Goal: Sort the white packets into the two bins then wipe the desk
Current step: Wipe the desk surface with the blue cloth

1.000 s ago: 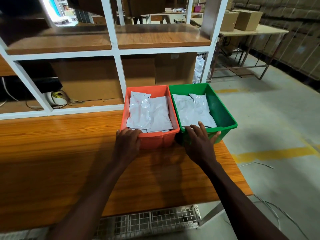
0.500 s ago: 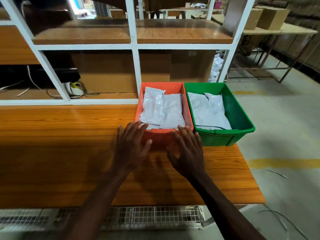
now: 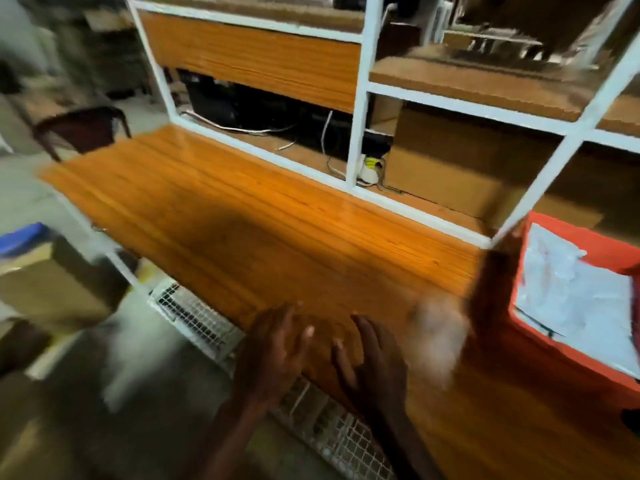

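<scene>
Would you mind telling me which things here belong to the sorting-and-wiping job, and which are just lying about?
Belongs to the job:
orange bin
white packets
desk

Just lying about:
cardboard box
chair
cables

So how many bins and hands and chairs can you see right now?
Bins: 1, the orange bin, with white packets inside, too blurred to count
Hands: 2, the left hand and the right hand, both holding nothing
Chairs: 1, the dark chair past the desk's far end
Total: 4
</scene>
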`<state>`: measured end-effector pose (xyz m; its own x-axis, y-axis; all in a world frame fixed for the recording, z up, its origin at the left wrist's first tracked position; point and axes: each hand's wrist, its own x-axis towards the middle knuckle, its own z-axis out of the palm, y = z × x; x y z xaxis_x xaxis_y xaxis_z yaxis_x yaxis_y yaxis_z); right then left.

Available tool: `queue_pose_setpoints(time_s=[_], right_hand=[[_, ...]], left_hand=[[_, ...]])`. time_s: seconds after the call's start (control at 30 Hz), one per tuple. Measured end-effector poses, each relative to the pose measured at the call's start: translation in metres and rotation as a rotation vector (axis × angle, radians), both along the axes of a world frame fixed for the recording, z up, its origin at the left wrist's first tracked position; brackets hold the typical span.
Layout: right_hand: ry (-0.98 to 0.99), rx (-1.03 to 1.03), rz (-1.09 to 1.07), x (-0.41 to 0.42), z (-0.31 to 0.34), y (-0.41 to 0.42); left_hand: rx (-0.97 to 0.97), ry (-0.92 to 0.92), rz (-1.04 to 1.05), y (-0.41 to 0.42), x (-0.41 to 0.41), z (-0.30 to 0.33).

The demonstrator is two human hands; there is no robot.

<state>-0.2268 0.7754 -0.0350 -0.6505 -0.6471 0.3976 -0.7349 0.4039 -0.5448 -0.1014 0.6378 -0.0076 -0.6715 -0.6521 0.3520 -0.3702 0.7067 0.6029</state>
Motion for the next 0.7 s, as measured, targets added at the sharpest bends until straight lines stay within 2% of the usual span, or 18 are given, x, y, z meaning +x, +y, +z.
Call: queue_pose_setpoints(time_s=[0.33, 0.53, 0.7], right_hand=[[-0.016, 0.022, 0.429, 0.086, -0.003, -0.234], [-0.034, 0.003, 0.580, 0.140, -0.007, -0.373], [0.039, -0.120, 0.675, 0.178, -0.016, -0.499]], left_hand=[[0.033, 0.068, 0.456, -0.172, 0.124, -0.013], [0.080, 0.089, 0.706, -0.271, 0.185, -0.032], [0.103, -0.030, 0.846, -0.375, 0.224, -0.038]])
